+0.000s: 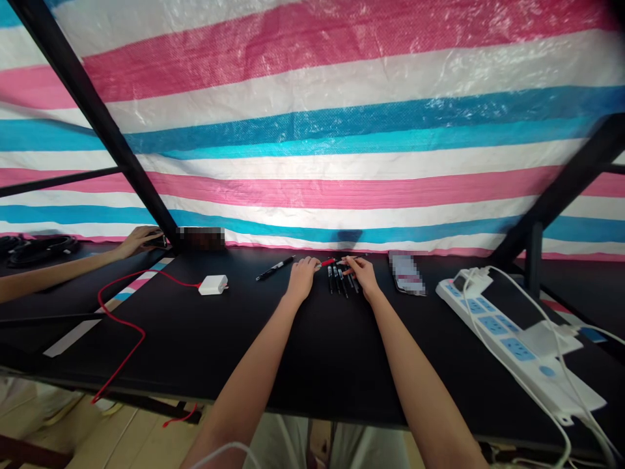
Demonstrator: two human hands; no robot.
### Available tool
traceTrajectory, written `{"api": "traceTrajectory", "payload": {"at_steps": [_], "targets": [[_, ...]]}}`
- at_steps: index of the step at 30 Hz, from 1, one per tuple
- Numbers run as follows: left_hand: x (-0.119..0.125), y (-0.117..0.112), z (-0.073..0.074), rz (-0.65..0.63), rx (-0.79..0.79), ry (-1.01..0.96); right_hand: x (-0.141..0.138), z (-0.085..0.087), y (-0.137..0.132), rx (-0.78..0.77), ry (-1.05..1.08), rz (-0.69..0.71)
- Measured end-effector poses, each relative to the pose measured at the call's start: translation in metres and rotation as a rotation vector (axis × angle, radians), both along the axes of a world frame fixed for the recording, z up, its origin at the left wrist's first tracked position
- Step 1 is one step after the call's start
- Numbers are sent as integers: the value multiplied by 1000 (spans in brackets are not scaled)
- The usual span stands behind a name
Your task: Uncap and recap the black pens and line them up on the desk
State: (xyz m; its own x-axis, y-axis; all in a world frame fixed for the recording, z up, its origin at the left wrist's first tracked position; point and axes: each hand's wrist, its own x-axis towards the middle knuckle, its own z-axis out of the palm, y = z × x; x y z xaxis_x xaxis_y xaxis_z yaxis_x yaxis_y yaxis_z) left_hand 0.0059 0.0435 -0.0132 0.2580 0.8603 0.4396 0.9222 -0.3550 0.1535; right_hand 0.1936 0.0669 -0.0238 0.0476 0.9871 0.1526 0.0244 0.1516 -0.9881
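Note:
A red pen (327,262) lies sideways between my two hands. My left hand (301,277) has its fingers closed at the pen's left end. Thumb and fingers of my right hand (360,270) are pinched near the other end, where a pale tip shows; exactly how they grip it is too small to make out. Just below, several black pens (336,281) lie side by side on the black table (332,352), some partly behind my right hand. Left of my left hand, a separate black pen (275,268) rests at a slant.
A white charger (213,284) with a red cable (141,332) lies to the left. Rightward are a phone (408,273) and a white power strip (517,348) with plugs and cables. Another person's hand (139,241) is at the far left, near a black metal post (146,189).

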Motion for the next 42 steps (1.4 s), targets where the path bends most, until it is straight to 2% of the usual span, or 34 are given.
{"api": "traceTrajectory", "payload": {"at_steps": [6, 13, 25, 32, 38, 42], "targets": [[4, -4, 4, -85, -22, 7, 1, -2, 3, 15, 55, -19], [5, -4, 8, -49, -34, -43, 1, -2, 4, 5, 89, -67], [4, -4, 8, -103, -45, -40, 1, -3, 3, 13, 30, 48], [7, -4, 7, -155, 3, -60, -4, -2, 1, 24, -35, 91], [8, -4, 7, -136, -5, -58, -2, -2, 3, 43, 60, -5], [7, -4, 7, -144, -14, -62, -1, -2, 3, 68, 85, -5]]}}
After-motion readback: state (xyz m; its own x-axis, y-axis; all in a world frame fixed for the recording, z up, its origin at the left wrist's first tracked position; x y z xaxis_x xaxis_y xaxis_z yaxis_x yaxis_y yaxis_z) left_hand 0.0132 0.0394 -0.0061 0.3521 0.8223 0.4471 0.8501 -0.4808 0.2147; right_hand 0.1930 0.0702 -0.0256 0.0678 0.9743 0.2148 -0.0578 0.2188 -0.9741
